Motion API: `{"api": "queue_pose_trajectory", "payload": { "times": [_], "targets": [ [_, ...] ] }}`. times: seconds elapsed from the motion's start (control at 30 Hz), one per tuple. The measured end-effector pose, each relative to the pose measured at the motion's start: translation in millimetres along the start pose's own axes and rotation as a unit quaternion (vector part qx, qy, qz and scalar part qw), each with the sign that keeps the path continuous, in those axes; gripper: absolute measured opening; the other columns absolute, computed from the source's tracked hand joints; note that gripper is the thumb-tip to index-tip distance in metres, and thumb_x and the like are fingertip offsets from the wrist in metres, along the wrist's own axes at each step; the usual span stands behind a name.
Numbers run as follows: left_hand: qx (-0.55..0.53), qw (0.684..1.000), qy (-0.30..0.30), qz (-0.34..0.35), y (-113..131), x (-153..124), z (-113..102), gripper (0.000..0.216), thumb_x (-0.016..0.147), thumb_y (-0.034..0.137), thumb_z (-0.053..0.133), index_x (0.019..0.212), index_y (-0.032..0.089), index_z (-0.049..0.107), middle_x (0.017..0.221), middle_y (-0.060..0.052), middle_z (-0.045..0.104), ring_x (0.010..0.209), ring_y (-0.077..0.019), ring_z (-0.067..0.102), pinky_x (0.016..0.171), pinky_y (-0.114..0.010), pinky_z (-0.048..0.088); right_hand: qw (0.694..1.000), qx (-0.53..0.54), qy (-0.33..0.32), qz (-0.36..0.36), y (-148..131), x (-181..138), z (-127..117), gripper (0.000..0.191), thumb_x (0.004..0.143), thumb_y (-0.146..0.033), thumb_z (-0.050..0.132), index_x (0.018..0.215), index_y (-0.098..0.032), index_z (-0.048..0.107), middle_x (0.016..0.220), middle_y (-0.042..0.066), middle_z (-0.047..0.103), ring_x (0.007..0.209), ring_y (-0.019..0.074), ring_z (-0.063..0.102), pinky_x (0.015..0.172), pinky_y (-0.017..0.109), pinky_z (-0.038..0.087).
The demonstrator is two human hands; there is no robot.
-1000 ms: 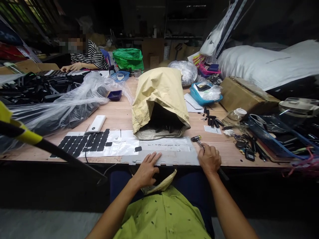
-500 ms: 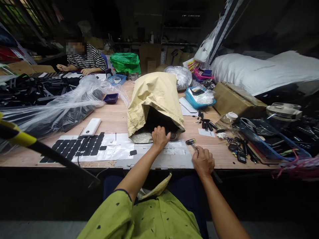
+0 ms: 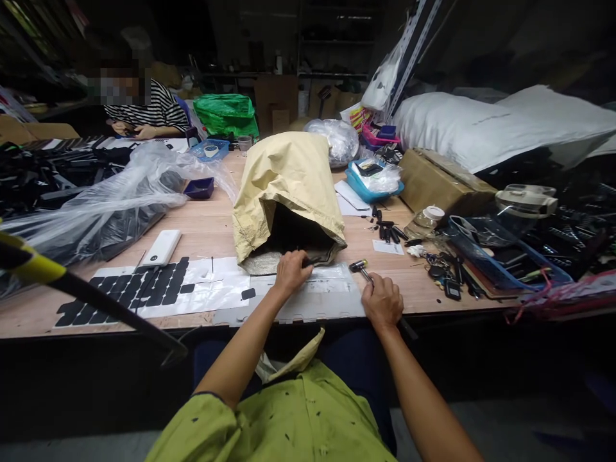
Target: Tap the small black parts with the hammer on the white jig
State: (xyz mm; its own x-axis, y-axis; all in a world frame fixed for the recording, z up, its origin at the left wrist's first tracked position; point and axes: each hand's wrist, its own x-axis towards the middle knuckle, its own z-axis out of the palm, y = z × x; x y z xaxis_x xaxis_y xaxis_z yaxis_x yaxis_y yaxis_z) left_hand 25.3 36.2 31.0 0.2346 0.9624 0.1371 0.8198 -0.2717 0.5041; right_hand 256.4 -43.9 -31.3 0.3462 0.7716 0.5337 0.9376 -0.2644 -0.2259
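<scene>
A large tan sack (image 3: 289,179) lies on the wooden table (image 3: 206,228) with its dark mouth facing me. My left hand (image 3: 291,271) is closed at the sack's mouth, pinching a small black piece. My right hand (image 3: 382,300) is wrapped round the handle of a small hammer (image 3: 359,266), whose head rests on the white sheet (image 3: 312,295) in front of me. Rows of black pads (image 3: 139,289) are stuck on the white sheet to the left.
A white power bank (image 3: 161,247) lies left of the sack, beside clear plastic bags over black parts (image 3: 96,205). Loose black pieces (image 3: 387,231), a cardboard box (image 3: 437,179), trays and keys crowd the right. A person in a striped shirt (image 3: 149,112) sits far left. A yellow-black bar (image 3: 72,282) crosses the near left.
My left hand went from the sheet at the table's edge up to the sack's mouth and has now drawn back a little with a black piece. The right hand keeps holding the hammer.
</scene>
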Motion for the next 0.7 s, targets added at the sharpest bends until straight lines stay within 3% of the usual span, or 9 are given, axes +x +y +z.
{"api": "queue_pose_trajectory", "payload": {
  "times": [0.17,0.4,0.53,0.7],
  "targets": [
    [-0.07,0.996,-0.052,0.031,-4,-37,16,0.011,0.08,0.028,0.074,0.09,0.025,0.072,0.089,-0.003,0.068,0.094,-0.0225,0.056,0.085,-0.035,0.044,1.0,-0.001,-0.019,0.008,-1,1,-3,0.025,0.088,-0.018,0.051,0.104,-0.019,0.07,0.086,0.009,0.058,0.08,0.0217,0.046,0.064,0.032,0.026],
    [-0.105,0.993,-0.053,0.013,-4,-38,27,0.015,0.079,0.027,0.075,0.093,0.026,0.076,0.091,-0.003,0.068,0.097,-0.0231,0.056,0.09,-0.037,0.044,0.998,0.021,-0.051,0.007,4,7,-8,0.025,0.087,-0.017,0.054,0.104,-0.02,0.072,0.087,0.009,0.061,0.082,0.0211,0.05,0.066,0.031,0.031],
    [-0.109,0.992,-0.056,0.014,-5,-38,26,0.015,0.078,0.025,0.075,0.093,0.026,0.077,0.09,-0.003,0.068,0.097,-0.0232,0.056,0.089,-0.037,0.044,0.99,0.124,-0.067,0.009,2,-2,-18,0.029,0.088,-0.018,0.051,0.107,-0.022,0.072,0.089,0.008,0.065,0.085,0.0208,0.056,0.072,0.031,0.041],
    [-0.119,0.991,-0.06,0.01,-4,-38,26,0.017,0.077,0.024,0.075,0.094,0.026,0.077,0.09,-0.003,0.068,0.098,-0.0232,0.055,0.091,-0.037,0.043,0.941,0.321,-0.104,0.0,-18,-27,-31,0.032,0.091,-0.029,0.046,0.109,-0.022,0.072,0.105,0.008,0.073,0.093,0.0206,0.065,0.082,0.033,0.052]
  ]
}}
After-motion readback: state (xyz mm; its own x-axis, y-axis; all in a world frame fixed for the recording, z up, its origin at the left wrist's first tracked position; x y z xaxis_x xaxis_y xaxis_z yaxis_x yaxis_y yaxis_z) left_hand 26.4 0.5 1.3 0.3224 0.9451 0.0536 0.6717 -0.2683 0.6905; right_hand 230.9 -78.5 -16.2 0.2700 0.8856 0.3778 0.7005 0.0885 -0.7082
